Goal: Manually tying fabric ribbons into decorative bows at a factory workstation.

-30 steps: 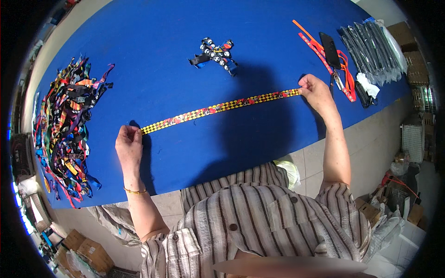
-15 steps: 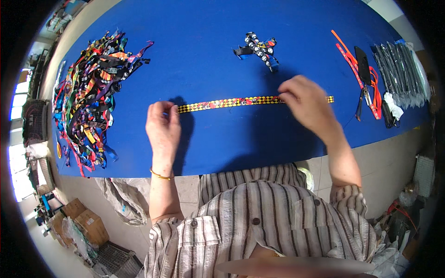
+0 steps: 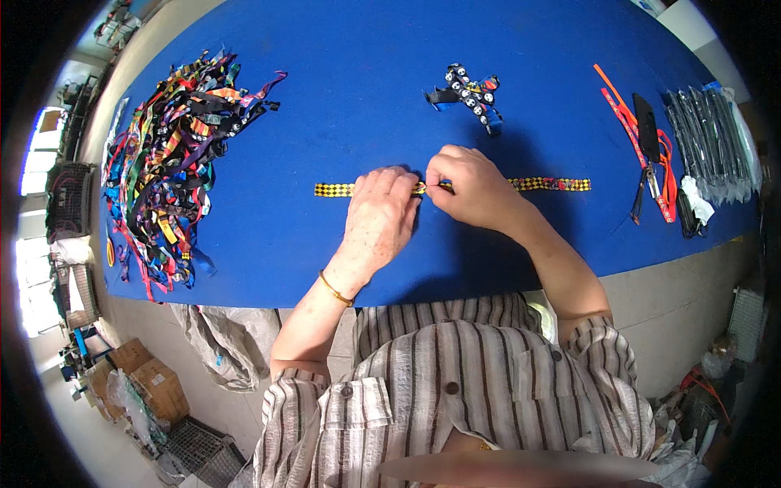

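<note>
A long yellow-and-black chequered ribbon strip point(image 3: 545, 185) lies flat across the blue table point(image 3: 325, 49). My left hand point(image 3: 380, 213) and my right hand point(image 3: 468, 185) meet at the strip's middle, and both pinch it there between thumb and fingers. The strip's left end point(image 3: 333, 189) and right end stick out on either side of my hands. A small folded bundle of ribbon with metal studs point(image 3: 468, 91) lies just beyond my right hand.
A big heap of mixed coloured ribbons point(image 3: 171, 163) covers the table's left part. At the right lie red-orange straps with dark tools point(image 3: 647, 146) and a pack of clear plastic sleeves point(image 3: 712, 138). Boxes and bags point(image 3: 146, 382) sit on the floor at lower left.
Both hands have slid inward along the strip from its ends and now meet at its middle. The view has shifted, so the table's things sit differently in frame.
</note>
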The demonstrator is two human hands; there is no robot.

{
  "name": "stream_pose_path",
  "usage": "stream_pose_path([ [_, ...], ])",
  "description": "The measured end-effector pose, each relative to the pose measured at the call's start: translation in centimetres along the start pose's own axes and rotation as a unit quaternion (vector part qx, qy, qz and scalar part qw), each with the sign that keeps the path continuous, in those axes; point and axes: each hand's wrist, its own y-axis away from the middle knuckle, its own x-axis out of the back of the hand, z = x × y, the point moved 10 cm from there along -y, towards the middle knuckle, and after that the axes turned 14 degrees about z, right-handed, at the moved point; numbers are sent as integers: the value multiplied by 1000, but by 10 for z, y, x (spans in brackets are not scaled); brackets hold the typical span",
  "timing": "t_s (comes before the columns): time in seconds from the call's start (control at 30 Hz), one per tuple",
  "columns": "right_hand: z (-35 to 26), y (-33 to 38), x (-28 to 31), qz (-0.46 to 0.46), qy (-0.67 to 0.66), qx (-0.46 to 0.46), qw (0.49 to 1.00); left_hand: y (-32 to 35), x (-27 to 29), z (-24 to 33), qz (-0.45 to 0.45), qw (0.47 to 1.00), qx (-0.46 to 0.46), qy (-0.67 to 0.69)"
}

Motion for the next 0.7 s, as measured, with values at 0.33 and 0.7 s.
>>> stream_pose_path([
  [0.33,26,6,0,-161,-462,-321,811,-26,-34,-32,-60,789,371,487],
  [0.7,45,-8,2,-6,-482,-346,805,-21,-74,-44,-80,693,424,577],
])
